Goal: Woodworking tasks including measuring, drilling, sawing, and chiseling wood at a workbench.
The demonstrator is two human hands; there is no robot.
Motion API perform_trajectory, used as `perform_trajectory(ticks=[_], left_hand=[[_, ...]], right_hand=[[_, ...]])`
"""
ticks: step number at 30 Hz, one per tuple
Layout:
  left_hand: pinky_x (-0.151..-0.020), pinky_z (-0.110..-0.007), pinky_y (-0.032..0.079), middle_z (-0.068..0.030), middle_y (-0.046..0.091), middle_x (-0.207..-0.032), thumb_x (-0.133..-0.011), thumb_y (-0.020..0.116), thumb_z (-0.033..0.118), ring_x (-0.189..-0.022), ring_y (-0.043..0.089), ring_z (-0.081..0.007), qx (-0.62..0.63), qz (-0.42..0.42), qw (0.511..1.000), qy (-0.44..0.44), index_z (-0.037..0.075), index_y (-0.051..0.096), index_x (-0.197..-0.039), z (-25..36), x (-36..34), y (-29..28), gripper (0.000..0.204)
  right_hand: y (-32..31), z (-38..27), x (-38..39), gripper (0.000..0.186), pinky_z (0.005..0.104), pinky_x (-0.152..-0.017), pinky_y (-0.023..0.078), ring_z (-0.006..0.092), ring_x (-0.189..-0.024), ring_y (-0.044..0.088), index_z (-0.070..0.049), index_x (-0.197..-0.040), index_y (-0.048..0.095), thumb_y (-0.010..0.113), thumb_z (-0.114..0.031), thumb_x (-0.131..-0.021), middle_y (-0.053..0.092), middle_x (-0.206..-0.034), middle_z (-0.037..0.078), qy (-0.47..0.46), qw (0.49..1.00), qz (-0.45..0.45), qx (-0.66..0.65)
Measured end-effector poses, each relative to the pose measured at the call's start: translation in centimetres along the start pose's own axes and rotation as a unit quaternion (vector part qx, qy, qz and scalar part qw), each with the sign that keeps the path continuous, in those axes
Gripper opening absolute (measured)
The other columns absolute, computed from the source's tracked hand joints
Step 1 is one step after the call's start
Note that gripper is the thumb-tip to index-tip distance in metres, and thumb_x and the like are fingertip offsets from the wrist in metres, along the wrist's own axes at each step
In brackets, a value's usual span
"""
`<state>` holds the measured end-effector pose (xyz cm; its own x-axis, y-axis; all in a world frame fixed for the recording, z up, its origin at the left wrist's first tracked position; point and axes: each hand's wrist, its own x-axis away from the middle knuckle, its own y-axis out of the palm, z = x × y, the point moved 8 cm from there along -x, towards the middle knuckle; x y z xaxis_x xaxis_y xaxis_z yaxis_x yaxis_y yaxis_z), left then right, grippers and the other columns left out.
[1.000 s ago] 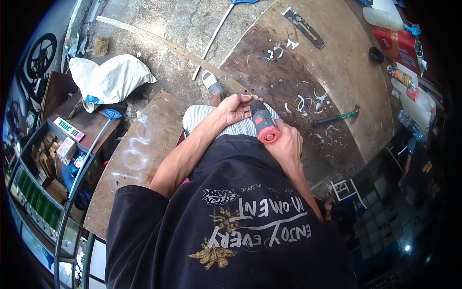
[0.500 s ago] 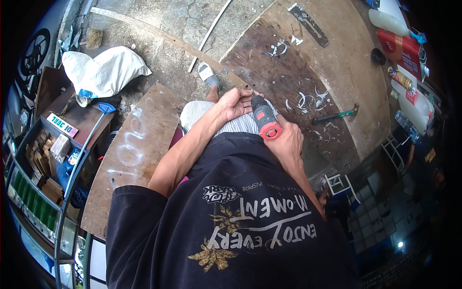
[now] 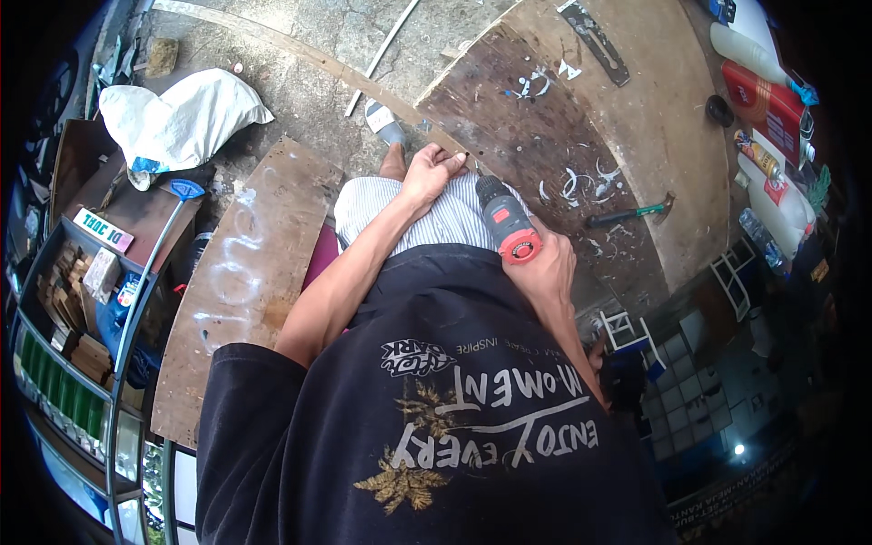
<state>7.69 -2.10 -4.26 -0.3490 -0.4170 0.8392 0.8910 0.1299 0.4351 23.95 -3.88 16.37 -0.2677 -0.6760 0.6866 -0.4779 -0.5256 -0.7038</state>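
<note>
My right hand (image 3: 545,254) grips a grey and red cordless drill (image 3: 507,225), its black chuck pointing forward, above my striped-covered lap (image 3: 413,232). My left hand (image 3: 434,171) is closed beyond the chuck, thumb and fingertips together by the end of a long wooden strip (image 3: 341,71); what they hold, if anything, is too small to make out. To the right lies a large worn plywood sheet (image 3: 672,109) with pale curled shavings (image 3: 572,186), a hammer (image 3: 627,216) and a dark slotted metal piece (image 3: 595,45).
A white sack (image 3: 182,118) lies at upper left. A painted board (image 3: 191,363) is beside my left arm, near a cart of wood offcuts (image 3: 68,295). Bottles and a red container (image 3: 758,104) line the right edge. White frames (image 3: 622,336) stand at lower right.
My left hand has moved forward, away from the drill's chuck, and its fingers are more curled together. The drill in my right hand has shifted slightly right.
</note>
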Motion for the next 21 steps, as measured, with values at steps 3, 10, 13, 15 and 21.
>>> perform_trajectory(ticks=[3,10,13,15,21], left_hand=[[-0.09,-0.029,0.057,-0.012,0.071,-0.121,-0.1,0.064,0.003,-0.106,0.068,-0.0171,0.0,-0.009,1.0,0.009,-0.006,0.06,-0.129,0.2,-0.3,-0.1,0.031],[-0.069,-0.028,0.062,-0.0145,0.074,-0.093,-0.102,0.064,0.011,-0.076,0.073,-0.0193,-0.137,0.02,0.986,-0.093,-0.007,0.064,-0.112,-0.5,0.1,-0.5,0.02],[-0.063,-0.027,0.061,-0.0123,0.073,-0.085,-0.104,0.061,0.017,-0.067,0.072,-0.019,-0.098,-0.005,0.984,-0.148,-0.005,0.067,-0.101,-0.8,0.5,-0.2,0.023],[-0.062,-0.028,0.061,-0.0108,0.073,-0.083,-0.105,0.06,0.02,-0.066,0.072,-0.0187,-0.074,-0.019,0.981,-0.179,-0.004,0.068,-0.098,-0.7,0.6,0.2,0.026],[-0.051,-0.029,0.06,-0.0058,0.071,-0.071,-0.102,0.061,0.014,-0.051,0.066,-0.0159,0.064,0.023,0.957,-0.281,0.001,0.07,-0.098,-2.3,0.5,1.2,0.017]], right_hand=[[-0.3,-0.3,0.0,0.044,0.0528,-0.074,0.055,0.0475,-0.085,0.069,-0.005,-0.111,0.073,0.08,-0.019,-0.069,0.071,-0.085,0.025,-0.003,1.0,0.005,-0.006],[-0.1,-0.2,-0.1,0.043,0.0526,-0.074,0.055,0.0474,-0.085,0.069,-0.006,-0.111,0.073,0.078,-0.018,-0.069,0.071,-0.085,0.025,0.003,1.0,0.011,-0.005],[-0.2,-0.6,-0.2,0.038,0.0551,-0.074,0.055,0.0471,-0.084,0.069,0.0,-0.097,0.07,0.08,-0.023,-0.069,0.071,-0.083,0.025,0.004,1.0,0.008,-0.007],[-0.3,-0.7,-0.2,0.037,0.0549,-0.074,0.055,0.047,-0.083,0.069,0.0,-0.097,0.07,0.08,-0.023,-0.069,0.071,-0.083,0.025,-0.002,1.0,0.011,-0.004],[-0.2,-0.7,-0.2,0.037,0.0526,-0.073,0.054,0.0478,-0.084,0.068,-0.003,-0.102,0.071,0.079,-0.017,-0.069,0.07,-0.084,0.025,-0.003,1.0,-0.002,-0.007]])
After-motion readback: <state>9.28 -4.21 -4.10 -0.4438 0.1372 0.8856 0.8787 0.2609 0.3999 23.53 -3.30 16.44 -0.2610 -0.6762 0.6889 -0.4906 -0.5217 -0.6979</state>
